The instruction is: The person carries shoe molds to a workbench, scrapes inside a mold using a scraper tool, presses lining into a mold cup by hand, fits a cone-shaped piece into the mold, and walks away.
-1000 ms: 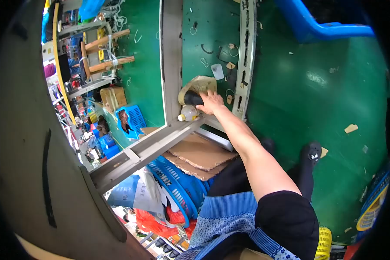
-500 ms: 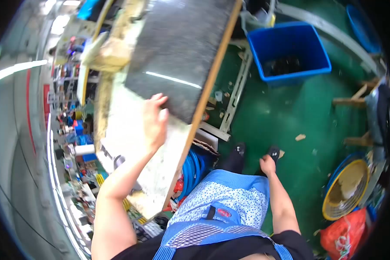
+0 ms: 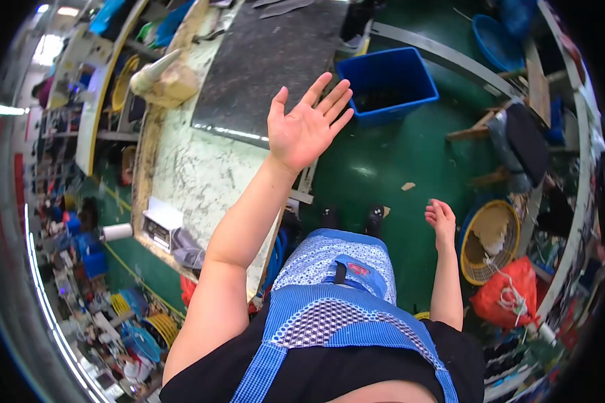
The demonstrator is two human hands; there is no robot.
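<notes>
My left hand (image 3: 304, 127) is raised over the edge of the worktable (image 3: 202, 168), palm towards me and fingers spread, with nothing in it. Behind it on the table lies a dark sheet or mat (image 3: 262, 60), and the hand covers its near right corner. My right hand (image 3: 441, 220) hangs at my right side above the green floor, its fingers loosely bent and holding nothing. The nearest thing to it is a yellow round basket (image 3: 474, 262) with brown material inside. I wear a blue patterned apron (image 3: 336, 269).
A blue bin (image 3: 396, 111) stands on the floor beyond the table. To the right are a chair (image 3: 528, 138), a red plastic bag (image 3: 507, 292) and a blue basin (image 3: 496, 41). A block with a horn-like piece (image 3: 165, 80) and a small boxy device (image 3: 160, 225) sit along the table's left side.
My left hand has lifted off the near edge of the dark sheet, moved right and turned palm up with fingers spread. My right hand has loosened and moved outward. The view has shifted.
</notes>
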